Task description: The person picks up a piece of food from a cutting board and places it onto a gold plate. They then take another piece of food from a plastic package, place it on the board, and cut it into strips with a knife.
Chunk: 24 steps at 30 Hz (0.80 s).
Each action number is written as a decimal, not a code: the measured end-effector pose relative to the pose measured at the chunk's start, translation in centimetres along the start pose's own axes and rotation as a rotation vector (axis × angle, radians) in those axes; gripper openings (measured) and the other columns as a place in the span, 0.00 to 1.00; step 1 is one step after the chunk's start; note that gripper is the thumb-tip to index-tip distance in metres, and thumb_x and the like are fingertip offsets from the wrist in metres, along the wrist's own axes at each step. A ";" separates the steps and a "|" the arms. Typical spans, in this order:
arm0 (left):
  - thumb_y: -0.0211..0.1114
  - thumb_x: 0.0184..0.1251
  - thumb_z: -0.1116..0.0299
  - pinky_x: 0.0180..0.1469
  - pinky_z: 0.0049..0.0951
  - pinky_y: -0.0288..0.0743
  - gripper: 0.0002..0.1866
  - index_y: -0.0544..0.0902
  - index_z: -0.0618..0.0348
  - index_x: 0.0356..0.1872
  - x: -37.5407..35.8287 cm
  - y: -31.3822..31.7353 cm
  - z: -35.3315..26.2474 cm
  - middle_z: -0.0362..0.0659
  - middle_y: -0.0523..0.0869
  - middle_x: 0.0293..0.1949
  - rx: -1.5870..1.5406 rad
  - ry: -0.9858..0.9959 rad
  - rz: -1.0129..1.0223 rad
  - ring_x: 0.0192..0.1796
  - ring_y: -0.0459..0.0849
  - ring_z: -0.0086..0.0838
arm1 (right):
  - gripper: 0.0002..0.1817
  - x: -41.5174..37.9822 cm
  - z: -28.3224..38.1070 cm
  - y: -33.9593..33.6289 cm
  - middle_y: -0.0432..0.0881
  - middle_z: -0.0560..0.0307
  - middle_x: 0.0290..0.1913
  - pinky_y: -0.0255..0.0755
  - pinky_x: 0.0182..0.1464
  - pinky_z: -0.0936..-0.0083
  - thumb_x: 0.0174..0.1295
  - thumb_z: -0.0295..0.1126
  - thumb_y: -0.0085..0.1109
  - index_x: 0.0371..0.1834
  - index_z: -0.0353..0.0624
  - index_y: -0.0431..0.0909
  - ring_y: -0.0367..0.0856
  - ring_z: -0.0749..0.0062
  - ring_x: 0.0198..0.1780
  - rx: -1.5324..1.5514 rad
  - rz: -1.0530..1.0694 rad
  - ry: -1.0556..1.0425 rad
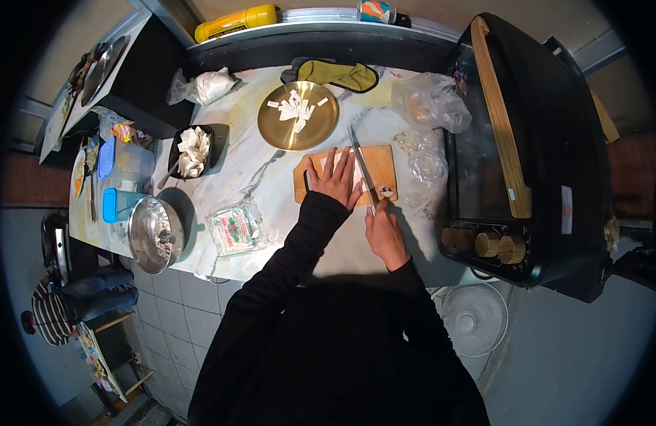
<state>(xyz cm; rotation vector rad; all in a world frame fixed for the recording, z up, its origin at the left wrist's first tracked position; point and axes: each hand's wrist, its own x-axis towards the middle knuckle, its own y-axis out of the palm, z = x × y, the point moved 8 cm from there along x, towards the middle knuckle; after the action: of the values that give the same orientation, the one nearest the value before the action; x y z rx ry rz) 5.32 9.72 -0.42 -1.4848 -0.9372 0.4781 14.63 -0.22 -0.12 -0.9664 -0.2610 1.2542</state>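
Note:
My left hand lies flat with its fingers spread on a pale, thin piece on the wooden cutting board. Just to its right, my right hand is wrapped round the handle of a knife, whose blade points away from me across the board. A small whitish round item rests near the board's right edge. Beyond the board, a gold-coloured round plate holds a heap of short white strips.
At left stand a black bowl of white pieces, a metal bowl and blue-lidded containers. A plastic packet lies nearer. Plastic bags and a large black oven are at right. Another person is at far left.

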 end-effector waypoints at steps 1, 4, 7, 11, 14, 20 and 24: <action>0.52 0.69 0.49 0.69 0.73 0.35 0.35 0.62 0.57 0.72 0.1 0.1 0.0 0.42 0.61 0.75 -0.002 0.000 0.002 0.77 0.54 0.42 | 0.19 -0.4 -0.3 0.1 0.78 0.24 0.36 0.69 0.45 0.40 0.72 0.40 0.45 0.52 0.32 0.64 0.77 0.27 0.42 -0.016 0.006 0.010; 0.52 0.69 0.49 0.70 0.73 0.35 0.35 0.62 0.57 0.72 0.0 0.1 0.0 0.41 0.61 0.75 0.017 -0.002 0.012 0.77 0.54 0.42 | 0.21 -1.8 -1.2 0.6 0.78 0.25 0.37 0.69 0.46 0.41 0.73 0.41 0.44 0.55 0.32 0.64 0.77 0.28 0.42 -0.038 0.015 0.024; 0.52 0.69 0.49 0.70 0.72 0.36 0.35 0.62 0.57 0.73 0.0 0.0 -0.1 0.41 0.60 0.75 0.019 -0.002 0.014 0.77 0.54 0.42 | 0.22 -3.1 -1.9 0.5 0.78 0.25 0.38 0.69 0.46 0.42 0.73 0.42 0.43 0.57 0.33 0.64 0.76 0.29 0.42 -0.048 0.017 0.037; 0.52 0.69 0.49 0.70 0.72 0.37 0.35 0.62 0.57 0.73 0.0 -0.1 -0.1 0.40 0.60 0.75 0.020 -0.004 0.016 0.77 0.54 0.42 | 0.23 -4.7 -2.4 0.2 0.78 0.25 0.37 0.69 0.47 0.43 0.74 0.43 0.43 0.60 0.32 0.64 0.77 0.29 0.42 -0.054 0.063 0.095; 0.53 0.68 0.49 0.70 0.71 0.37 0.35 0.62 0.57 0.73 0.0 -0.1 -0.2 0.40 0.60 0.75 0.022 -0.001 0.009 0.77 0.55 0.42 | 0.24 -5.8 -3.1 0.2 0.78 0.25 0.38 0.69 0.47 0.43 0.73 0.43 0.43 0.60 0.32 0.64 0.77 0.29 0.43 -0.086 0.088 0.127; 0.53 0.68 0.49 0.70 0.71 0.38 0.36 0.61 0.56 0.73 0.1 0.0 -0.2 0.40 0.61 0.75 0.027 -0.007 -0.001 0.77 0.55 0.42 | 0.26 -8.4 -5.3 0.8 0.78 0.26 0.40 0.69 0.48 0.43 0.72 0.44 0.46 0.62 0.32 0.63 0.77 0.27 0.44 -0.137 0.038 0.160; 0.54 0.68 0.50 0.70 0.71 0.38 0.36 0.61 0.56 0.73 0.1 -0.1 -0.2 0.40 0.61 0.75 0.027 -0.007 -0.002 0.77 0.55 0.42 | 0.28 -10.6 -6.8 1.4 0.79 0.30 0.36 0.71 0.45 0.44 0.70 0.44 0.50 0.63 0.32 0.64 0.78 0.31 0.40 -0.227 -0.036 0.062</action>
<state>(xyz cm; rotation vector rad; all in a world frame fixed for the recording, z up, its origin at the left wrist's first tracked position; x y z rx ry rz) 5.47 9.66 -0.31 -1.4592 -0.9339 0.4930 14.52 -12.83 -1.76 -1.1885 -0.3764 1.1768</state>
